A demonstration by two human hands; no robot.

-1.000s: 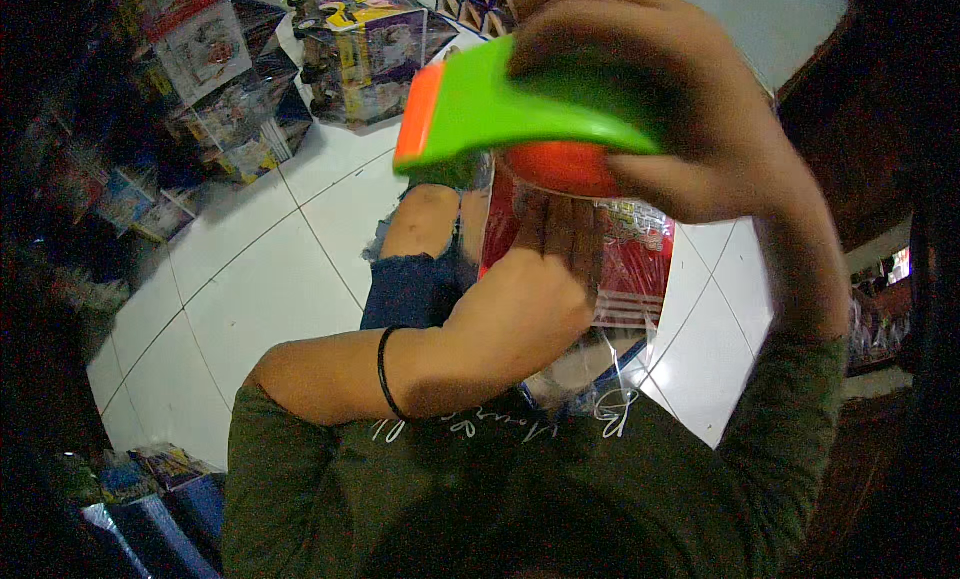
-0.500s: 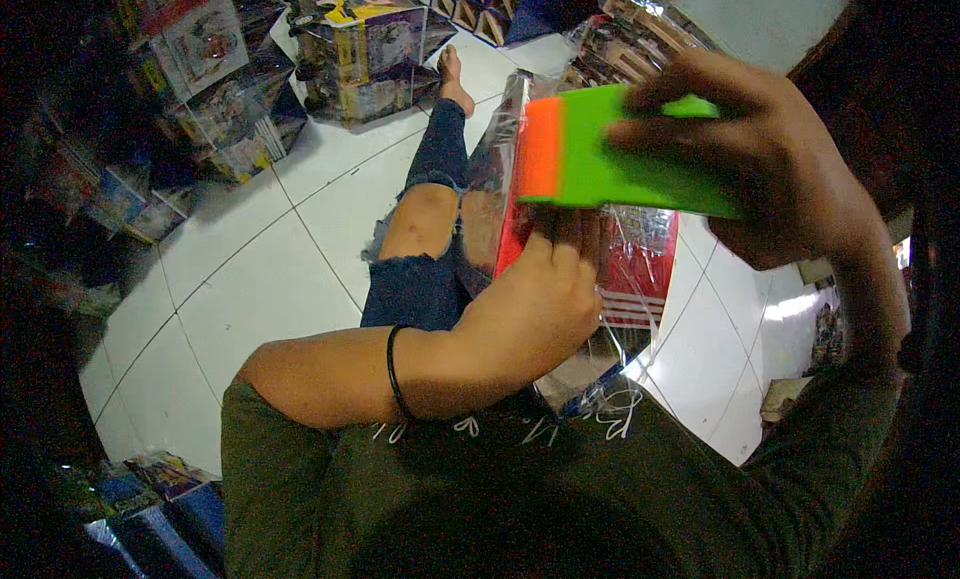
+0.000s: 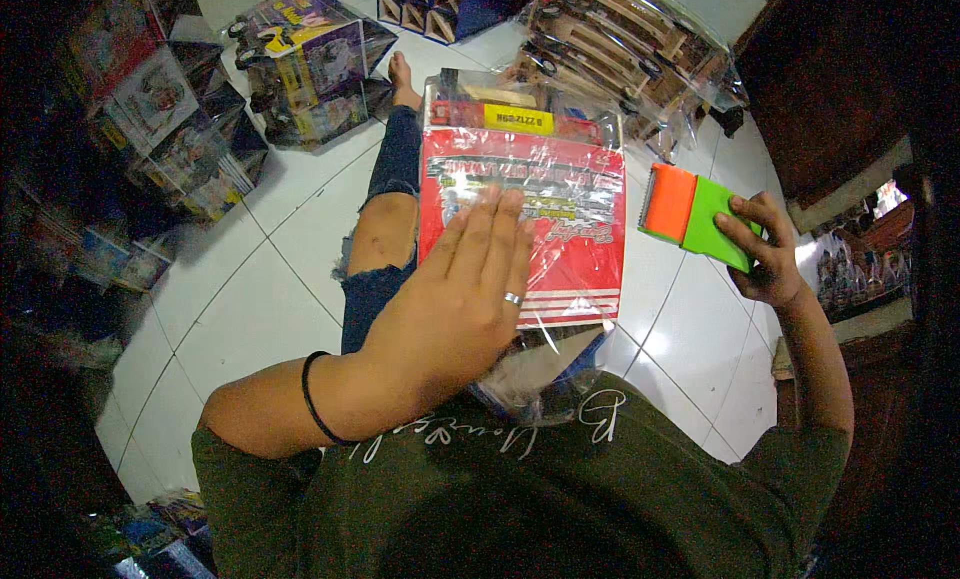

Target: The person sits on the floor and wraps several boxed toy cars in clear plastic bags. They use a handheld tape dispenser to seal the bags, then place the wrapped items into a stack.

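Packages in glossy clear film crowd the upper left of the frame as a bare left hand, flattened and gripping nothing, rests on a red-and-white printed card package in clear plastic at the frame's centre. The package looks fairly light and stiff-faced, its wrinkled wrap likely slippery and easily torn, making both long side edges the surest hold. Right of centre, the right hand grasps a green-and-orange plastic tape dispenser, apparently rigid and light, best held by its green body, clear of the toothed edge.
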